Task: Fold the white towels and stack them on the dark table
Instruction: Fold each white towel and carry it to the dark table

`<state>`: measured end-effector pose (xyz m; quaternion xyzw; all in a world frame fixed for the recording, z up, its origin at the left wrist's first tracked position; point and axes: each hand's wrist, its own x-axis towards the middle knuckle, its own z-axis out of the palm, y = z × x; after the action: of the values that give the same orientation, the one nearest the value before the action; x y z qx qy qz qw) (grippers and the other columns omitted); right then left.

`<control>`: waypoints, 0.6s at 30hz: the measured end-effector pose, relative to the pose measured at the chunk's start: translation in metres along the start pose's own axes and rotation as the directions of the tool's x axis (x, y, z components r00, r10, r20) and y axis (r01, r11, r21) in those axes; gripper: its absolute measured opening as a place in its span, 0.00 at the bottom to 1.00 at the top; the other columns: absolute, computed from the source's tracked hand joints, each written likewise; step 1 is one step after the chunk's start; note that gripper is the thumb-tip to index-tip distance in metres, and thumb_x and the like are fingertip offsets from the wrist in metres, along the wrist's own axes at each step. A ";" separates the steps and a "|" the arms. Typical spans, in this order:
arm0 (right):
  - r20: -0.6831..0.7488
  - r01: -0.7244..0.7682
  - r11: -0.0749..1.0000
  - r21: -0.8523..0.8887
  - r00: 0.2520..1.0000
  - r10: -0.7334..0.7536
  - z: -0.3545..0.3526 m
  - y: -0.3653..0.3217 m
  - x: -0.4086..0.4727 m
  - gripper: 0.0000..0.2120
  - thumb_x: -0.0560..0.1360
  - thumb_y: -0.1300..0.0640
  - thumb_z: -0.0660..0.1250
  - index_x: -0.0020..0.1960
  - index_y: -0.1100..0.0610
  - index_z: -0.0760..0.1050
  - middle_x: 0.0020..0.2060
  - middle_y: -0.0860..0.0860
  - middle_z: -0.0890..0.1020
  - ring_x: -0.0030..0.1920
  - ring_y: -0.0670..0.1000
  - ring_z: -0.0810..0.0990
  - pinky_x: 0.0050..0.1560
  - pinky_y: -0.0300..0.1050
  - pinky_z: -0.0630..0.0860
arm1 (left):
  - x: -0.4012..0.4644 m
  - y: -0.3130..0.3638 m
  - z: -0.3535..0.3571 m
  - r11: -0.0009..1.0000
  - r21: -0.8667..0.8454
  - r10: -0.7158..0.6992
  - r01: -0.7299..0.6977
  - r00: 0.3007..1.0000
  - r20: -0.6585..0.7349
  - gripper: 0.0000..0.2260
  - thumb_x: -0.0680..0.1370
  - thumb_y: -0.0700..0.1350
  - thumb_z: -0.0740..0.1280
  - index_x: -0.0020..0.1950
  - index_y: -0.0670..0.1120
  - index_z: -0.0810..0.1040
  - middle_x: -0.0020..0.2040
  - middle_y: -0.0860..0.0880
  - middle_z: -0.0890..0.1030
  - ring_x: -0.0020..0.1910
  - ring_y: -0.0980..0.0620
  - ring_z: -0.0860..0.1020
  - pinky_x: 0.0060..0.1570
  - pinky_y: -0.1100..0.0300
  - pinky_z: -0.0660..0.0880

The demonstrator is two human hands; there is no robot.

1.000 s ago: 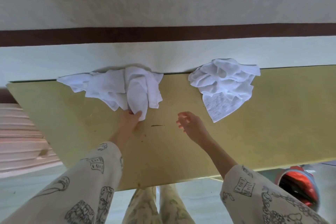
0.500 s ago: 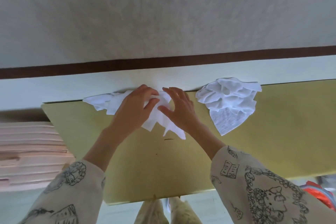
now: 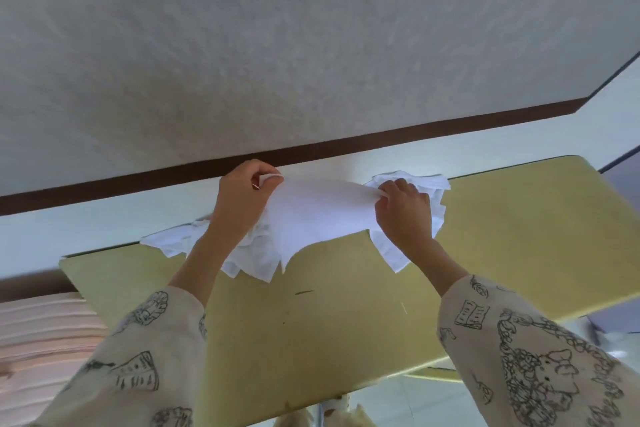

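Above the far edge of the yellow-green flat-topped counter [image 3: 346, 315], in the head view, a white cloth towel [image 3: 311, 218] is stretched between both hands. The left hand [image 3: 242, 204] pinches one upper corner of the towel, with fingers curled around the fabric edge. The right hand [image 3: 403, 215] pinches the opposite upper corner, fingers likewise curled on the cloth. The towel's lower edge hangs in uneven points and reaches the counter surface near the back edge. A second white crumpled towel [image 3: 427, 184] lies on the counter directly behind the right hand, partly hidden by it. More white crumpled cloth [image 3: 169, 239] lies on the counter behind and to the left of the left forearm; whether it belongs to the held towel or is separate cannot be told. Both arms wear cream sleeves [image 3: 540, 357] printed with black line drawings. A pale textured wall [image 3: 311, 45] with a dark brown horizontal band [image 3: 138, 177] stands behind the counter. A pink ribbed surface [image 3: 38, 333] shows at lower left, beside the counter.
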<state>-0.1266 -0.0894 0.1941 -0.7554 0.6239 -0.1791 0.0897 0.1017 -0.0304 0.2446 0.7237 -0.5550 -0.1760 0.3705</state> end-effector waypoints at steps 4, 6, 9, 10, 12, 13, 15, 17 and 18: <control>0.086 -0.099 0.971 0.220 0.993 0.082 -0.024 0.008 0.007 0.11 0.74 0.66 0.55 0.50 0.63 0.75 0.37 0.53 0.76 0.37 0.54 0.74 0.37 0.42 0.69 | 0.007 0.013 0.006 0.999 -0.027 0.022 -0.022 1.000 0.010 0.05 0.76 0.42 0.66 0.48 0.43 0.79 0.40 0.54 0.78 0.35 0.62 0.73 0.37 0.80 0.66; 0.221 -0.190 0.907 0.376 0.969 0.111 -0.031 0.011 0.005 0.09 0.76 0.67 0.54 0.48 0.60 0.71 0.32 0.49 0.72 0.33 0.49 0.70 0.31 0.34 0.66 | 0.007 0.013 0.008 0.999 -0.050 0.015 -0.014 1.000 0.011 0.05 0.76 0.41 0.65 0.49 0.42 0.79 0.42 0.52 0.78 0.37 0.62 0.74 0.38 0.79 0.66; 0.300 -0.177 0.879 0.443 0.953 0.041 -0.034 0.014 -0.005 0.05 0.77 0.64 0.56 0.44 0.58 0.68 0.33 0.51 0.72 0.33 0.50 0.68 0.32 0.36 0.64 | 0.005 0.009 0.007 0.998 -0.059 -0.019 0.020 1.000 0.015 0.05 0.76 0.41 0.64 0.49 0.42 0.79 0.43 0.51 0.79 0.38 0.59 0.74 0.37 0.77 0.67; 0.314 -0.159 0.884 0.440 0.949 0.014 -0.034 0.015 -0.009 0.03 0.77 0.62 0.59 0.45 0.57 0.68 0.34 0.50 0.72 0.34 0.48 0.69 0.34 0.36 0.66 | 0.005 0.007 0.007 0.998 -0.054 -0.032 0.033 0.999 0.016 0.06 0.76 0.41 0.64 0.49 0.43 0.79 0.43 0.50 0.79 0.39 0.56 0.75 0.36 0.77 0.67; 0.335 -0.115 0.895 0.431 0.941 -0.040 -0.034 0.017 -0.016 0.06 0.76 0.56 0.65 0.48 0.54 0.68 0.35 0.45 0.73 0.35 0.43 0.71 0.37 0.31 0.68 | 0.005 0.006 0.004 0.997 -0.055 -0.051 0.052 0.998 0.023 0.06 0.76 0.41 0.64 0.50 0.42 0.80 0.44 0.49 0.79 0.41 0.53 0.75 0.35 0.76 0.67; 0.348 -0.106 0.894 0.435 0.936 -0.058 -0.035 0.017 -0.020 0.08 0.75 0.56 0.67 0.50 0.53 0.68 0.36 0.44 0.73 0.36 0.42 0.72 0.37 0.28 0.68 | 0.005 0.005 0.003 0.996 -0.062 -0.055 0.057 0.998 0.029 0.07 0.77 0.41 0.64 0.50 0.42 0.80 0.44 0.49 0.79 0.42 0.52 0.75 0.35 0.75 0.67; 0.370 -0.085 0.905 0.417 0.925 -0.084 -0.035 0.016 -0.025 0.10 0.74 0.57 0.68 0.52 0.54 0.69 0.40 0.45 0.74 0.39 0.44 0.74 0.39 0.29 0.68 | 0.003 0.005 0.001 0.995 -0.076 -0.064 0.067 0.997 0.046 0.07 0.77 0.41 0.64 0.50 0.42 0.79 0.44 0.49 0.79 0.41 0.52 0.75 0.36 0.72 0.69; 0.361 -0.031 0.942 0.335 0.927 -0.099 -0.033 0.015 -0.028 0.11 0.74 0.60 0.65 0.56 0.58 0.70 0.46 0.49 0.76 0.45 0.51 0.76 0.44 0.37 0.70 | 0.000 0.005 0.000 0.992 -0.102 -0.070 0.077 0.995 0.068 0.06 0.77 0.42 0.64 0.49 0.43 0.79 0.43 0.48 0.79 0.39 0.53 0.75 0.34 0.69 0.71; 0.346 -0.001 0.958 0.286 0.933 -0.102 -0.032 0.014 -0.029 0.11 0.74 0.62 0.62 0.57 0.59 0.69 0.48 0.51 0.76 0.47 0.54 0.76 0.45 0.41 0.70 | -0.001 0.005 0.000 0.991 -0.112 -0.071 0.079 0.995 0.075 0.05 0.77 0.43 0.64 0.49 0.44 0.78 0.43 0.48 0.79 0.38 0.53 0.75 0.35 0.68 0.71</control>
<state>-0.1565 -0.0608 0.2133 -0.7709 0.5454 -0.1280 0.3032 0.0983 -0.0299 0.2478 0.7150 -0.5290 -0.2467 0.3847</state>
